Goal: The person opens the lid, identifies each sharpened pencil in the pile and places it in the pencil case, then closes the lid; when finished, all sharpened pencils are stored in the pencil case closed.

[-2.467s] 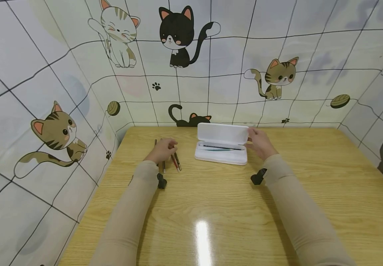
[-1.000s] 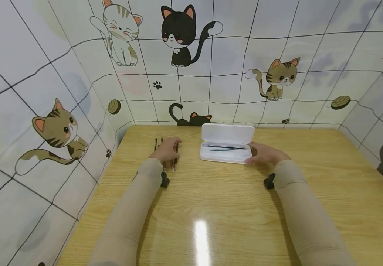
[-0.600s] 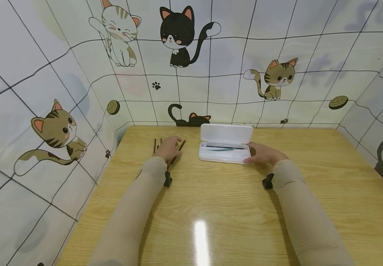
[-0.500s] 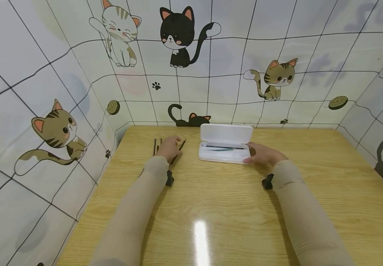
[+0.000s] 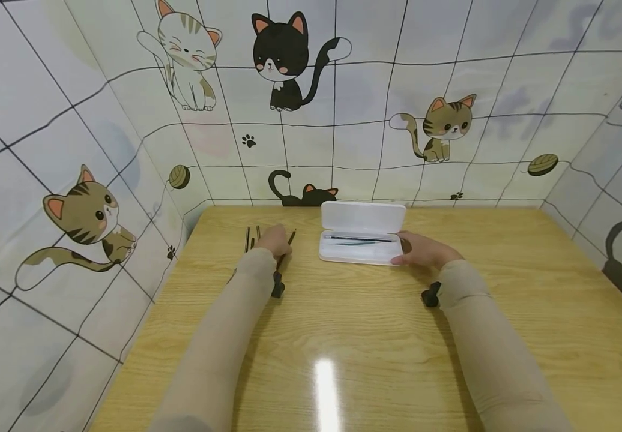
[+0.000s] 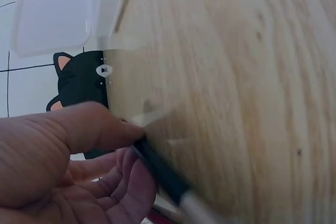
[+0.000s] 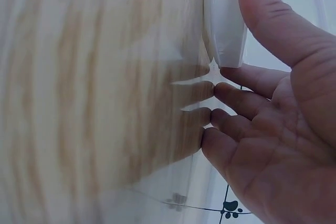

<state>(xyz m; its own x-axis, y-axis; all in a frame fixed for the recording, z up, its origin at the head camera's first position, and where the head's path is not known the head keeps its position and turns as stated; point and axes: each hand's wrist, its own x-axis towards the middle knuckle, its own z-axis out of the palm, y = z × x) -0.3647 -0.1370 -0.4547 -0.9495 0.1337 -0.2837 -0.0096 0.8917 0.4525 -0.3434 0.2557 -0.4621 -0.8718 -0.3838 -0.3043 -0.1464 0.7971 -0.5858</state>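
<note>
In the head view my left hand (image 5: 275,241) is over a small group of pencils at the left. Its thumb and fingers pinch a dark pencil (image 6: 167,176), blurred in the left wrist view; the far end points up and right past the hand. Other dark pencils (image 5: 247,239) lie just left of the hand, partly hidden by it. A white pencil case (image 5: 359,258) stands with its lid (image 5: 363,216) raised. My right hand (image 5: 425,249) holds the case's right end, thumb at the front corner and fingertips (image 7: 223,92) resting on the table.
Inside the case lie a dark pen-like stick (image 5: 362,239) and a thin teal one (image 5: 356,243). The wooden table (image 5: 376,336) meets a cat-patterned wall covering (image 5: 376,144) close behind the case. A black wrist camera (image 5: 431,294) sits under the right wrist.
My right hand has gone from the lid's edge down to the case's right end, and the case sits slightly further right. My left hand has taken hold of a pencil, which now slants.
</note>
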